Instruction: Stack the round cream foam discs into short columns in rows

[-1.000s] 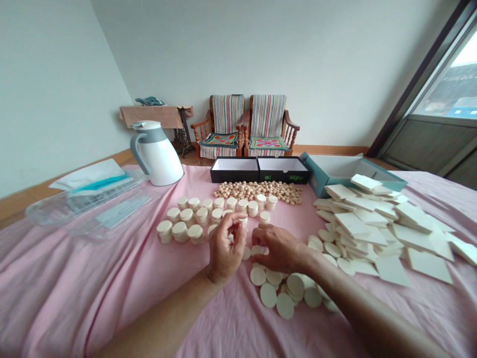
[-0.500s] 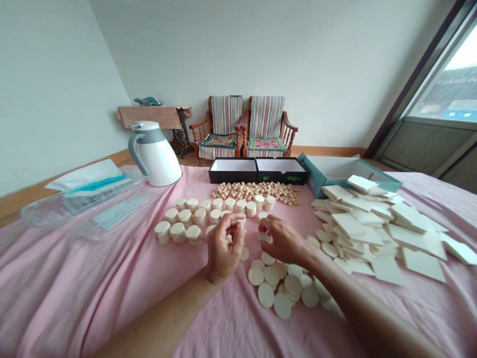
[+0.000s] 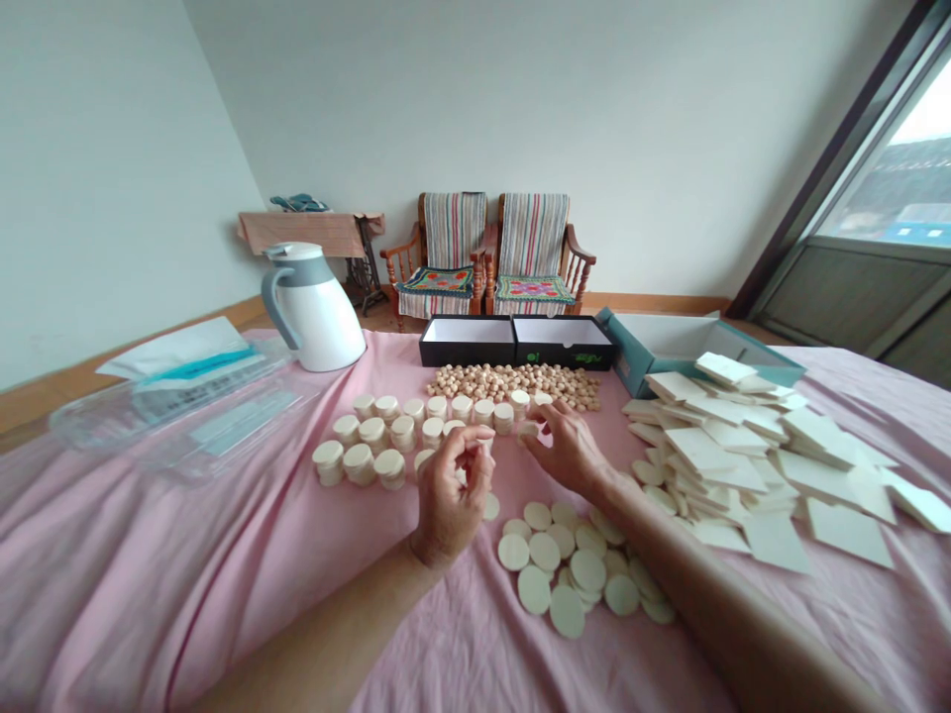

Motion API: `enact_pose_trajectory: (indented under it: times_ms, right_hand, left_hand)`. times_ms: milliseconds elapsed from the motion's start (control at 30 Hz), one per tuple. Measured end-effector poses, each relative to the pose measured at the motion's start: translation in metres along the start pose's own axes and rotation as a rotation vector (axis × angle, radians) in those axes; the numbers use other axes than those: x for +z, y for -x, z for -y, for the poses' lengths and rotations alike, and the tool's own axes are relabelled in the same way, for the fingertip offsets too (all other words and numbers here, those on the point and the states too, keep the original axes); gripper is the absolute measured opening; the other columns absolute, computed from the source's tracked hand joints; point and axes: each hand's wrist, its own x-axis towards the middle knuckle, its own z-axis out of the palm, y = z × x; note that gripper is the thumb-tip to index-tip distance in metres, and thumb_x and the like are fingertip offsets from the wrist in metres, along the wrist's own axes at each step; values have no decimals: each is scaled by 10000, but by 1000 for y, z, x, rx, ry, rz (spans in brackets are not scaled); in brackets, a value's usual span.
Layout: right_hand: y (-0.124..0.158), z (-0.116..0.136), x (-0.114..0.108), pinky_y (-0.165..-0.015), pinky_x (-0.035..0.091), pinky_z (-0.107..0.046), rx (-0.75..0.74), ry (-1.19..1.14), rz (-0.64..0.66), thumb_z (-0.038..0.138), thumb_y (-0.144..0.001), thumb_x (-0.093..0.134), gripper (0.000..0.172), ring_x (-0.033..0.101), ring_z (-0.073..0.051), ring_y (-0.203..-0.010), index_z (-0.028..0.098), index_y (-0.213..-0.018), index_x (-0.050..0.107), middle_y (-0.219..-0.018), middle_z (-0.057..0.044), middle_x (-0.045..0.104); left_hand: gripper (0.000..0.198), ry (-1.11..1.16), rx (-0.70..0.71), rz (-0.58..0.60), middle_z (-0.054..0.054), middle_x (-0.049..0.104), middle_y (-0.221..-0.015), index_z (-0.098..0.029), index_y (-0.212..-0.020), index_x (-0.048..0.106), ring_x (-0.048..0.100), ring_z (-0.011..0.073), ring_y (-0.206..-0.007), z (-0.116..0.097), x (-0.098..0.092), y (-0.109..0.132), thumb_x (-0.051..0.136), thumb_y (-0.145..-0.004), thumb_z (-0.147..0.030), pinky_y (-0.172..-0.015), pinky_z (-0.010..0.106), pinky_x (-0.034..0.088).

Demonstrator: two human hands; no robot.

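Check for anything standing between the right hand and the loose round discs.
Nothing visible stands there: only pink cloth shows between the right hand and the loose discs. The right forearm partly hides their right side.

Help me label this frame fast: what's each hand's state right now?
Left hand: partly closed; whether it holds anything cannot be told.
Right hand: fingers curled at a pale disc; whether it grips it cannot be told.
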Motion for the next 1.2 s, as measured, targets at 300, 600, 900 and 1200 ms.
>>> enact_pose_trajectory:
  times_ms: [300, 600, 900, 1200]
  right_hand:
    - [14, 23, -51, -601, 407, -213, -184, -196, 710, 140, -665, 602, 173, 545, -106, -661, 160, -837, 597, -786, -16, 608]
    - [23, 31, -53, -676, 405, -225, -355, -122, 772, 89, -625, 576, 318, 520, -122, -753, 186, -927, 589, -878, -22, 574]
    - [21, 22, -41, -702, 428, -275, -143, -24, 516, 162, -718, 588, 285, 543, -147, -753, 144, -1002, 567, -948, -81, 564]
    - [17, 19, -44, -756, 425, -263, -322, -119, 563, 19, -648, 551, 318, 549, -161, -851, 167, -916, 636, -889, -59, 596]
  left_hand:
    - [156, -31, 15, -4, 29, 629, -789, -168, -992, 568, 584, 97, -594, 2, 0, -1, 485, -870, -216, -567, 194, 471]
    - [148, -44, 12, -2, 35, 638, -813, -174, -984, 569, 582, 100, -600, 2, 1, -1, 486, -866, -203, -560, 195, 462]
    - [155, -39, 29, -2, 34, 641, -797, -165, -986, 571, 597, 105, -609, 2, 0, -1, 489, -862, -209, -575, 199, 476]
    - [157, -31, 24, 9, 29, 636, -783, -170, -989, 569, 587, 99, -587, 5, 1, -1, 488, -857, -195, -564, 196, 469]
